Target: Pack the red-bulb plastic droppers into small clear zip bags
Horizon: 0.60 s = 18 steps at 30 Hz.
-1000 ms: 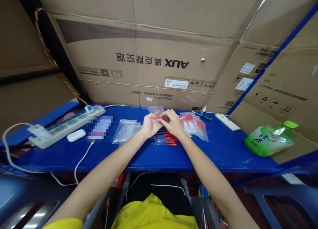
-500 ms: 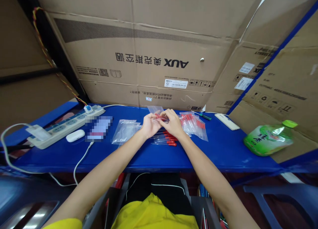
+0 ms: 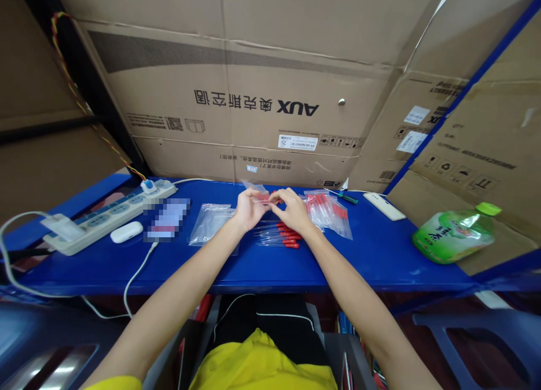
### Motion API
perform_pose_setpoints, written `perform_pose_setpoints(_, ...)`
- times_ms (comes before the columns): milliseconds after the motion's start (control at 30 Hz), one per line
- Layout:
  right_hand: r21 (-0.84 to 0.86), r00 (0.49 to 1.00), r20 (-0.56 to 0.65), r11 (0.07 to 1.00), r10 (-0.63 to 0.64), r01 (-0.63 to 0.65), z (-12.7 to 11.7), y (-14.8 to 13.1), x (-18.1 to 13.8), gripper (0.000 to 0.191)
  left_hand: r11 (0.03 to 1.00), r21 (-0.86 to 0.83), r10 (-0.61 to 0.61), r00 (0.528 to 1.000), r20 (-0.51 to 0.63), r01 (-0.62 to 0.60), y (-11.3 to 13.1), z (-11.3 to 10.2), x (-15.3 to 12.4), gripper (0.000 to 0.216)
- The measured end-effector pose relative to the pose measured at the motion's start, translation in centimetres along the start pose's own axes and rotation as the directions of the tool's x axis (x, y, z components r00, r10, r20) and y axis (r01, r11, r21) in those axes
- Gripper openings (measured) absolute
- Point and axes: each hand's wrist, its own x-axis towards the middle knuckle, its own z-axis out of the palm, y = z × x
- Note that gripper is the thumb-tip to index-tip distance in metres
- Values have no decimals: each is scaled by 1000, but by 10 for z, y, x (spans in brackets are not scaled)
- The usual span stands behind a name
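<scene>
My left hand (image 3: 249, 209) is closed on a clear zip bag (image 3: 252, 186) with red-ended pieces inside. At the bag's right edge, my right hand (image 3: 292, 211) pinches with thumb and fingers; its fingertips partly cover the edge. Below the hands lie several loose droppers (image 3: 281, 236), thin clear tubes with red bulb ends pointing right. Flat clear zip bags (image 3: 210, 224) are stacked left of my left wrist. Right of my right hand, filled zip bags (image 3: 327, 209) holding red-ended droppers overlap in a pile.
On the blue table (image 3: 363, 260), a white power strip (image 3: 114, 215), an earbud case (image 3: 127, 232) and a blurred phone (image 3: 168, 219) lie left. A screwdriver (image 3: 347, 198), a white phone-shaped object (image 3: 384, 205) and a green bottle (image 3: 456, 235) are right. Cardboard (image 3: 253, 57) stands behind.
My hands have shifted slightly apart, the left hand moving a little left. The bag has tilted left, and its right edge stretches between the hands.
</scene>
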Motion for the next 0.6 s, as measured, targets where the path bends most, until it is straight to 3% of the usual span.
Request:
perform_pose_setpoints(133,55,999,39,998,10,-13,-12,6,1,9,999,18,50,997,-57,-49,6,-3,2,9)
perform_pose_setpoints(200,55,993,86,995,79,-84,-23,12,0,7,997,4,79,991,-111,-79,10,-5,4,7)
perform_pose_setpoints(267,47,963,206,981,173,-187,-38,20,-3,12,992,-11,122,982,-147,-125,12,-7,5,6)
perform_pose_setpoints(433,78,802,492,901,338,-428,-71,33,-14,32,990,6,140,966,-216,-142,15,-10,8,5)
perform_pose_setpoints(600,24,517,726,735,453,-678,-85,27,-19,53,985,-51,153,976,-154,-163,16,-11,7,10)
